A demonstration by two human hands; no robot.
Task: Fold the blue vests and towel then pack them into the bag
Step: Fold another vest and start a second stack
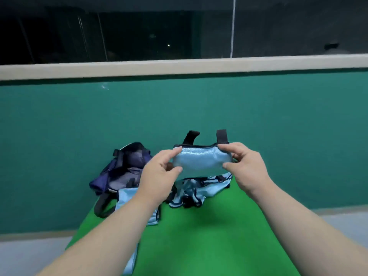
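A person held a folded blue vest (201, 159) above the green table (209, 236), its long axis running left to right. The grip of the left hand (159, 172) and of the right hand (245, 168) each pinched one end. The navy bag (123, 166) lay lower left, nearer the left hand, and a crumpled vest (201, 190) lay beneath.

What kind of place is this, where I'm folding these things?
Probably the side of an indoor sports hall. A teal wall topped by a pale ledge and dark glass panes runs behind, and light blue dark-trimmed sports vests lie beside a navy fabric bag on a bright green surface.
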